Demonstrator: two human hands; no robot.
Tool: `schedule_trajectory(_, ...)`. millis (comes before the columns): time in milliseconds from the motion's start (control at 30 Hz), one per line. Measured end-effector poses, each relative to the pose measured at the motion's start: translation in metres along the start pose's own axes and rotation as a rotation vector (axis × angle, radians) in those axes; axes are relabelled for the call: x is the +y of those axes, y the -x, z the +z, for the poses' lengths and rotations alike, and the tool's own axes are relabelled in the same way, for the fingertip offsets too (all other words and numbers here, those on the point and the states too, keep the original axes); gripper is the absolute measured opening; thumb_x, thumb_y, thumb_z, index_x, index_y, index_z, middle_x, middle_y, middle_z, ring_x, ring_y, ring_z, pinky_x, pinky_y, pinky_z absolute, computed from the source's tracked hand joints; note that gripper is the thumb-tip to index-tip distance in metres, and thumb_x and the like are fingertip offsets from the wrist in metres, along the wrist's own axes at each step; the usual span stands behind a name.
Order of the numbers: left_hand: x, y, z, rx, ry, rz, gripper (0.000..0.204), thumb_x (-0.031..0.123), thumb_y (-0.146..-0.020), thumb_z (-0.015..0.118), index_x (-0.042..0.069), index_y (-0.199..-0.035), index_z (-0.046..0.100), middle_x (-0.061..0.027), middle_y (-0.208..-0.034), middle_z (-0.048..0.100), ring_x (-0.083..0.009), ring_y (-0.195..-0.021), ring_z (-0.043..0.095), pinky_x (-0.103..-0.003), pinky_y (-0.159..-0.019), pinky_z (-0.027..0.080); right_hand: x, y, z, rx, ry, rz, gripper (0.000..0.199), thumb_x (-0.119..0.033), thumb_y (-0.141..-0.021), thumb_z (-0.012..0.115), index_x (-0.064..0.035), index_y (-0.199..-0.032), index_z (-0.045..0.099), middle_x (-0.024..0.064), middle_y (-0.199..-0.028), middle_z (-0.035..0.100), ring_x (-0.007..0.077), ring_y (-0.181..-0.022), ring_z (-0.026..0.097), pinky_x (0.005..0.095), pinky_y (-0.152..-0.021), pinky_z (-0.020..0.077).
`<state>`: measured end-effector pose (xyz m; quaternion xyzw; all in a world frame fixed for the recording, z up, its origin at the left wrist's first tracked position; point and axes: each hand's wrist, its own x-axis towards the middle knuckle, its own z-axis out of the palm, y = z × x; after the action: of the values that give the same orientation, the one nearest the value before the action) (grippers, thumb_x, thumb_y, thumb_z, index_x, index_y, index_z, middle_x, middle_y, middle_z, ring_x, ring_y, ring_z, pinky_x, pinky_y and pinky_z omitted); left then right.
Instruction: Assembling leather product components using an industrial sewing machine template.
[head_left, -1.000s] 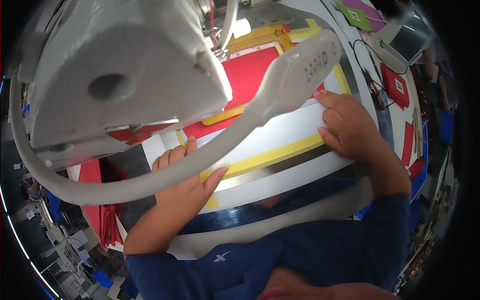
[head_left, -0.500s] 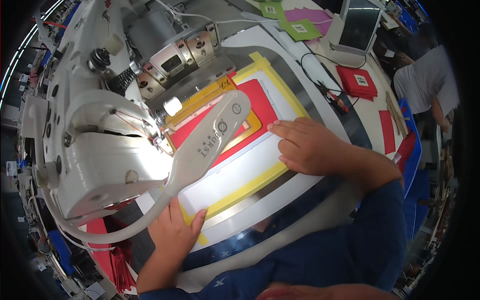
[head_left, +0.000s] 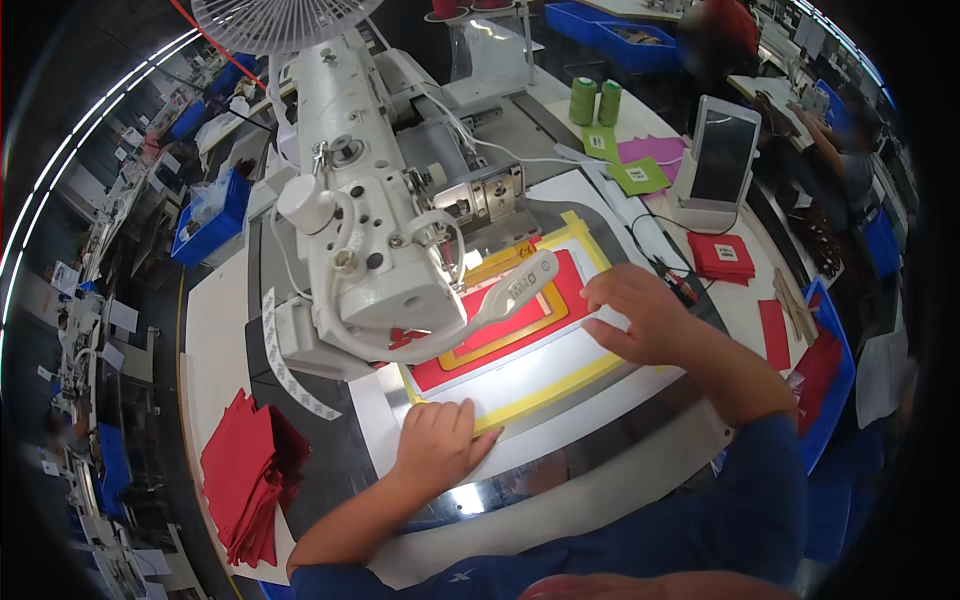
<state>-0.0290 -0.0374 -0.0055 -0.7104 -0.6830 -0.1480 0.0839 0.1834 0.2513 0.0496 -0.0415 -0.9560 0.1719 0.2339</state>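
A red fabric piece (head_left: 572,275) lies on a white sheet (head_left: 500,395) edged with yellow tape, under the head of a white sewing machine (head_left: 385,270). A yellow clamp frame (head_left: 500,347) rests on the red piece. My left hand (head_left: 437,448) lies on the taped front edge near its left corner, fingers extended and holding nothing. At the right side, my right hand (head_left: 640,315) has its fingertips by the sheet's taped edge, close to the red piece, with thumb and fingers apart. A white gooseneck lamp (head_left: 515,290) hangs over the frame and hides part of it.
Red pieces are stacked at the left (head_left: 245,475). To the right are a screen on a stand (head_left: 722,160), another red stack (head_left: 720,258) and a blue bin (head_left: 835,375). Two green thread spools (head_left: 583,102) stand farther back. Other people work beyond.
The view has tilted up and pulled back, showing more of the machine. My right fingertips have left the red piece for its right side, the thumb now spread. My left hand lies further along the tape.
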Motion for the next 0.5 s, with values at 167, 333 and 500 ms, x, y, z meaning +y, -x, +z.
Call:
schedule_trajectory(167,0.061,-0.030,0.010,-0.088,0.290,0.158,0.054,0.043,-0.092,0.079,0.004,-0.125,0.063,-0.0121,-0.099,0.060,-0.0306,-0.096,0.062,-0.043,-0.085,0.049,-0.054,-0.158,-0.056,0.041,-0.257,0.007,0.029,-0.029,-0.101,0.070,-0.0026,-0.114,0.071,0.0148,-0.109,0.075,0.0297,-0.101,0.072,0.0411,-0.091,0.0554)
schedule_trajectory(333,0.096,-0.073,0.049,-0.047,0.448,0.238,0.048,0.041,-0.095,0.075,0.005,-0.125,0.064,-0.0132,-0.112,0.063,-0.0311,-0.109,0.062,-0.043,-0.095,0.049,-0.022,-0.339,-0.015,0.076,-0.194,0.148,0.044,-0.038,-0.102,0.067,-0.0015,-0.126,0.073,0.0183,-0.108,0.077,0.0307,-0.096,0.074,0.0404,-0.088,0.0561)
schedule_trajectory(500,0.088,-0.055,0.061,-0.056,0.508,0.275,0.057,0.042,-0.094,0.075,0.000,-0.131,0.063,-0.0144,-0.119,0.063,-0.0306,-0.116,0.060,-0.042,-0.102,0.047,0.055,-0.449,0.050,0.150,0.262,0.115,0.050,-0.043,-0.097,0.063,0.0001,-0.115,0.078,0.0260,-0.115,0.077,0.0413,-0.113,0.073,0.0489,-0.102,0.0562)
